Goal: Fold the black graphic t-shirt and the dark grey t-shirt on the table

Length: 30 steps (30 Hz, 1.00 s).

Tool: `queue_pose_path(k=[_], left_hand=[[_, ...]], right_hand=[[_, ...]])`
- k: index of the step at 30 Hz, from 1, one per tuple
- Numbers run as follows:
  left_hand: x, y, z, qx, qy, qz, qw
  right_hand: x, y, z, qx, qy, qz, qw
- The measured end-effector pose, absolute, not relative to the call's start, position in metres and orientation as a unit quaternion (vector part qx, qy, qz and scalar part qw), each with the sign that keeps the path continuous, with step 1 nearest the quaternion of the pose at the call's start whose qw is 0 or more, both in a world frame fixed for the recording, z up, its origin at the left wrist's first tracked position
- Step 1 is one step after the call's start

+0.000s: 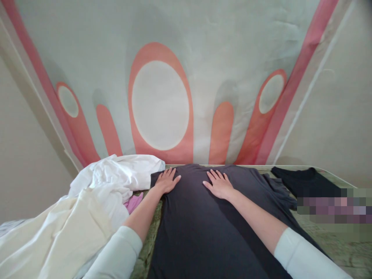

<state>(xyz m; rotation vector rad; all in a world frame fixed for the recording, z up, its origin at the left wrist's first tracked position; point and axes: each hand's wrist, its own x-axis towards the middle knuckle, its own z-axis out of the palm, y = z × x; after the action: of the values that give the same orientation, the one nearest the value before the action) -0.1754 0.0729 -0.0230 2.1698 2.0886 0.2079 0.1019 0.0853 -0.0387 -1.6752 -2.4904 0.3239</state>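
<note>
A dark grey garment lies spread flat on a green patterned surface in front of me. My left hand rests flat on its far left part, fingers stretched out, holding nothing. My right hand lies flat on the garment's far middle, fingers spread, also holding nothing. Both forearms reach out from pale sleeves pushed up near the elbows.
A heap of white and cream clothes lies at the left, with a bit of pink cloth under it. Another dark garment lies at the right. A wall hanging with pink ovals stands behind the surface's far edge.
</note>
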Motion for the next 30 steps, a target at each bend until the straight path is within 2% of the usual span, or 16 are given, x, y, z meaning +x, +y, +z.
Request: queue_pose_path(k=[3, 7, 10, 15, 22, 27, 30], left_hand=[[-0.168, 0.077, -0.018, 0.701, 0.711, 0.047, 0.041], [-0.114, 0.071, -0.009, 0.748, 0.658, 0.076, -0.051], [-0.059, 0.067, -0.008, 0.814, 0.576, 0.07, -0.007], [-0.016, 0.082, -0.019, 0.806, 0.584, 0.097, 0.007], [-0.028, 0.098, -0.038, 0.79, 0.602, 0.115, 0.017], [-0.028, 0.1, -0.036, 0.793, 0.6, 0.104, 0.024], [-0.025, 0.1, -0.03, 0.783, 0.615, 0.085, 0.037]], right_hand=[[0.114, 0.09, -0.034, -0.554, -0.823, 0.119, 0.047], [0.123, 0.096, -0.027, -0.539, -0.832, 0.11, 0.071], [0.126, 0.103, -0.027, -0.508, -0.851, 0.106, 0.082], [0.151, 0.117, -0.032, -0.45, -0.882, 0.112, 0.08], [0.213, 0.126, -0.044, -0.599, -0.796, 0.059, 0.053], [0.236, 0.124, -0.044, -0.612, -0.788, 0.054, 0.039], [0.263, 0.126, -0.033, -0.646, -0.76, 0.039, 0.065]])
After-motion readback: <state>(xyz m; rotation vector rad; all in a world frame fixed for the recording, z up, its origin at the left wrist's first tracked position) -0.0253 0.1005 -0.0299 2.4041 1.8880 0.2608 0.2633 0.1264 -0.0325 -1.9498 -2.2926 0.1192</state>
